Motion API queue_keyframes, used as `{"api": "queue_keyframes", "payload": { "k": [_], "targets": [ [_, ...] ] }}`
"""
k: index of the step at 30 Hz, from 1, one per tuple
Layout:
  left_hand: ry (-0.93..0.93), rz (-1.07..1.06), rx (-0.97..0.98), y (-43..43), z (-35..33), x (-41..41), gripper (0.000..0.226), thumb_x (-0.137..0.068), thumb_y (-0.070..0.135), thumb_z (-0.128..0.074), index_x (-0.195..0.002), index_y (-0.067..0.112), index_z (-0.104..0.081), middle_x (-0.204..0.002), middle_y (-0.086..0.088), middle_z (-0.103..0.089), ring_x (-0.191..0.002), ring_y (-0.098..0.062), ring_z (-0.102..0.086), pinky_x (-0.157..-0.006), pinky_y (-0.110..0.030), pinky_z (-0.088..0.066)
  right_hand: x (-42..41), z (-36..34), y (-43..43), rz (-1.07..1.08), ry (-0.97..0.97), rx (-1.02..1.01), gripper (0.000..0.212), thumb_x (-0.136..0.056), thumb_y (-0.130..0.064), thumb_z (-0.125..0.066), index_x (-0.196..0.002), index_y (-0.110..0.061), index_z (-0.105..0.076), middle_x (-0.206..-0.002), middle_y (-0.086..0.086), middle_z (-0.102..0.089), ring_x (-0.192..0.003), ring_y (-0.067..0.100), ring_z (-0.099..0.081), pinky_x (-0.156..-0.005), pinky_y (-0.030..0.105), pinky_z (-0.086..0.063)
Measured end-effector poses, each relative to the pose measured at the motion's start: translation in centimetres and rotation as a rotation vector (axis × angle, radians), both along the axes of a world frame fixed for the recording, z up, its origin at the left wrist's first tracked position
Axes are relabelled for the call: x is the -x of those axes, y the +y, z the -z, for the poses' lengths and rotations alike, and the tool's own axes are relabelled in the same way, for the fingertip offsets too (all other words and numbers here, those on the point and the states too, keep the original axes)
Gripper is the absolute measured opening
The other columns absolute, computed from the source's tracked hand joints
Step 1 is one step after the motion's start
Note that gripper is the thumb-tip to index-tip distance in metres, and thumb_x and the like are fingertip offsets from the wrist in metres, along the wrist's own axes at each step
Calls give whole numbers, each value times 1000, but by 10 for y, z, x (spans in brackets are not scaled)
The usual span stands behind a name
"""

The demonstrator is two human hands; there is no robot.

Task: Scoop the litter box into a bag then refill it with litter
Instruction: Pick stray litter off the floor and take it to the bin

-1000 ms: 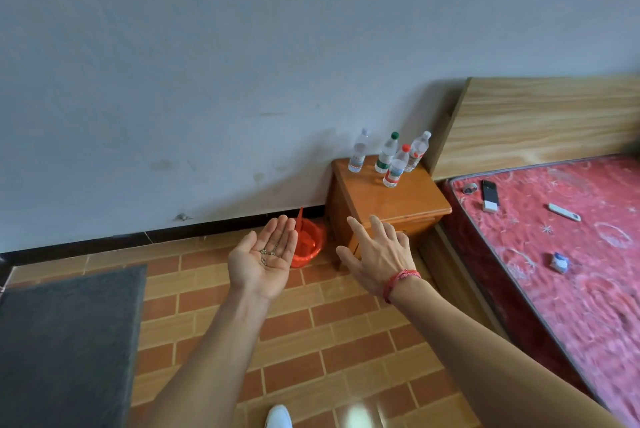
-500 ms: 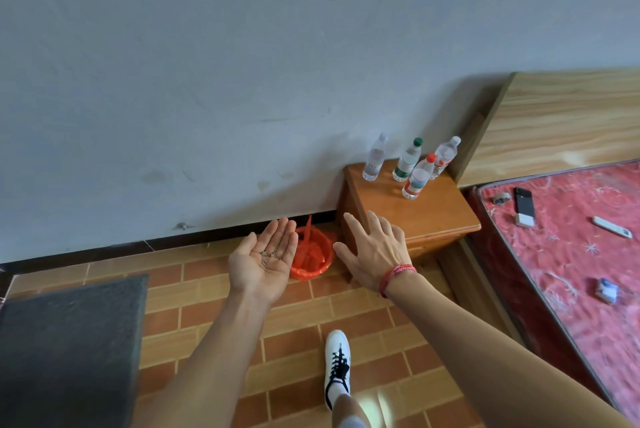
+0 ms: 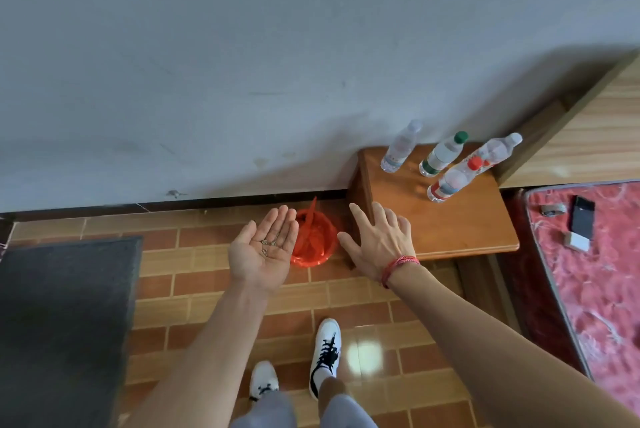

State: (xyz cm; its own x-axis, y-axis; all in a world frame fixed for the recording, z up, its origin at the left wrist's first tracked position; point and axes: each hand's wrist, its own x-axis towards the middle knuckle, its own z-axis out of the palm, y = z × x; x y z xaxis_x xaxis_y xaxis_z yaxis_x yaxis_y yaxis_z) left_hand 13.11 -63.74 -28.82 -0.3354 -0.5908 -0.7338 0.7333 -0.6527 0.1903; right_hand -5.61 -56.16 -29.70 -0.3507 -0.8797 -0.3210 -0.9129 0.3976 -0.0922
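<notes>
Left hand [image 3: 262, 252] palm-up, fingers flat, cradling small litter granules [image 3: 268, 246] so none spill. Right hand [image 3: 380, 241] spread, grasping nothing. Red bag-lined round bin [image 3: 313, 243] on floor just beyond; litter box unseen.

You're in a home bedroom: a bed with a red patterned mattress [image 3: 595, 275] and wooden headboard [image 3: 588, 136] at right, a wooden nightstand [image 3: 446, 219] beside it carrying water bottles [image 3: 443, 157], brick-pattern tile floor [image 3: 207, 289], plain grey wall [image 3: 242, 64] far.
</notes>
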Motion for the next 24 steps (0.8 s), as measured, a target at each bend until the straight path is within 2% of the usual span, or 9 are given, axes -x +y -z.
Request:
{"api": "queue_keyframes", "payload": {
  "k": [9, 13, 24],
  "targets": [
    [-56, 86, -35, -46, 79, 15, 44, -105, 27, -33, -108, -4, -65, -118, -21, -69, -111, -34, -66, -99, -44, -50, 15, 66, -42, 15, 19, -58, 64, -93, -63, -28, -148, -29, -28, -147, 14, -36, -132, 33, -37, -109, 53, -27],
    [-92, 120, -70, -66, 124, 15, 45, -104, 27, -34, -104, -4, -66, -117, -22, -68, -112, -35, -66, -104, -44, -48, 11, 104, -65, 24, -1, -57, 64, -92, -62, -30, -147, -29, -30, -147, 15, -36, -132, 34, -36, -109, 53, -27],
    [-162, 198, -142, -110, 308, 40, 45, -104, 27, -35, -98, -4, -67, -103, -21, -71, -107, -35, -67, -101, -43, -49, 7, 289, -109, 29, -78, -143, 65, -93, -63, -28, -150, -31, -22, -154, 13, -28, -139, 32, -29, -114, 51, -25]
  ]
}}
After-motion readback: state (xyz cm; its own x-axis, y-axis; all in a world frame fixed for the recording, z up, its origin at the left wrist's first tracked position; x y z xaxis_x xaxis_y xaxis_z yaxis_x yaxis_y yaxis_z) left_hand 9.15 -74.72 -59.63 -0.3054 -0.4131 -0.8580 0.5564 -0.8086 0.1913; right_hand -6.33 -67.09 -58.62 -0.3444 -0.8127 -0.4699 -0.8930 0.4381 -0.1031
